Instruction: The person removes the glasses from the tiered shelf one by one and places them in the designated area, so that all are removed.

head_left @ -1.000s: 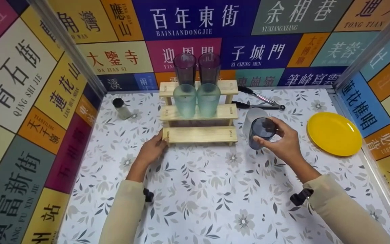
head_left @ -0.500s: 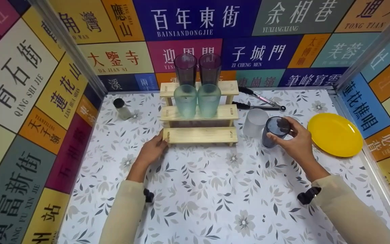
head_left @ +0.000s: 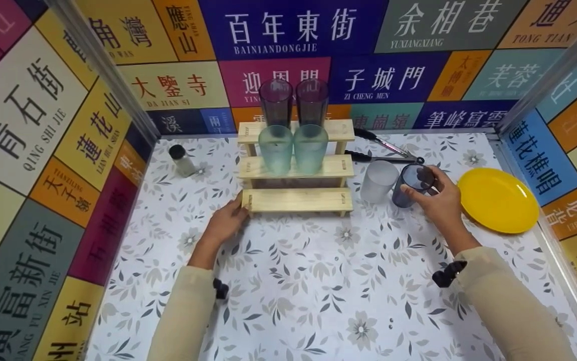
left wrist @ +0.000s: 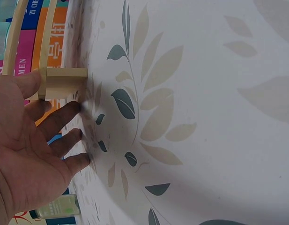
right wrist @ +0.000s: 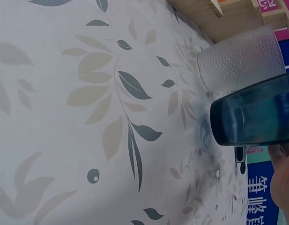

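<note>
My right hand (head_left: 438,198) grips a dark blue drinking glass (head_left: 411,186) by its side, thumb in front and fingers behind. In the right wrist view the blue glass (right wrist: 252,112) stands out beside a clear pebbled glass (right wrist: 242,61), its base close over the tablecloth. My left hand (head_left: 225,220) is at the left end of a three-step wooden stand (head_left: 296,200). Seen from the left wrist, the thumb and index finger pinch the edge of the stand's lowest step (left wrist: 67,73), while the other fingers reach down toward the cloth.
Two purple glasses (head_left: 276,103) occupy the stand's top step, with two pale green glasses (head_left: 275,150) on the middle one. Black-handled tongs (head_left: 388,158) lie behind the clear glass (head_left: 378,183). A yellow plate (head_left: 499,200) is at right, a small black-capped bottle (head_left: 182,161) at left.
My right hand has carried the blue glass rightward from in front of the clear glass, then slightly back to that glass's right side. The left hand stays at the stand.
</note>
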Demonstrator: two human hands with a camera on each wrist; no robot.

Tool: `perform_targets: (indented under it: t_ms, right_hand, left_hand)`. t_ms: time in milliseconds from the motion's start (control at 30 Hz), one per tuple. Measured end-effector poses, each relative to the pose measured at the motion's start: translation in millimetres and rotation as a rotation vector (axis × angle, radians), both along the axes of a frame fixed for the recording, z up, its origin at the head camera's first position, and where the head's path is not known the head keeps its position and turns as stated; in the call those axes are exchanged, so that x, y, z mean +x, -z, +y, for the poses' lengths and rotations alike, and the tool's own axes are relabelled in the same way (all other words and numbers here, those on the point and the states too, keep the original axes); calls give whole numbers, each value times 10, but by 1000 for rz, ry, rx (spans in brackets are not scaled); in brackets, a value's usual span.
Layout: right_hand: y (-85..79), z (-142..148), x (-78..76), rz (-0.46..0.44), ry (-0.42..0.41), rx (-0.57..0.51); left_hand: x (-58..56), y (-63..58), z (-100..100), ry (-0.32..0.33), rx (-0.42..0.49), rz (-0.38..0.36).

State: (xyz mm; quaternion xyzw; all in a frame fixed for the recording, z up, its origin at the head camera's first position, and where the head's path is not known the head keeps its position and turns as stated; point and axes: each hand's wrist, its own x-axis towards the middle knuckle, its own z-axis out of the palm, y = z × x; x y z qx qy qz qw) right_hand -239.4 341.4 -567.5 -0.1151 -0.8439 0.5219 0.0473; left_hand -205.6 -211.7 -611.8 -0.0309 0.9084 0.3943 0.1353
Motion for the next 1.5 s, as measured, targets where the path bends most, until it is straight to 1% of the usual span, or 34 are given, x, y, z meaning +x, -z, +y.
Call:
perform_targets:
  t_ms: [233,367,667,867,1067,1233,1367,1500]
  right_hand:
    - [58,15,-119,-44,16,-26]
    - [79,17,-162,-57,13,-24]
    - [118,36,-229,-41,-4,-24]
    - [117,63,-272,-48,-34,-25]
    - [93,78,-299,-103,-61,3]
    - [83,84,-310,-121,-74,13]
    - [77,86,-301,-115,-80,-3]
    - [75,80,-283,-83,-91,-22]
  left_hand:
    - [2,2,1,1,-8,-14]
    - [7,1,5,0,-21,-6]
    - [22,-10,39,-21,13,14]
    - [5,21,22,-9,3,19]
    - [-9,31,2,0,7,41]
    - [0,31,9,-7,18,35]
    - [1,34,15,-12,19,25]
    - [5,10,19,-10,12,4]
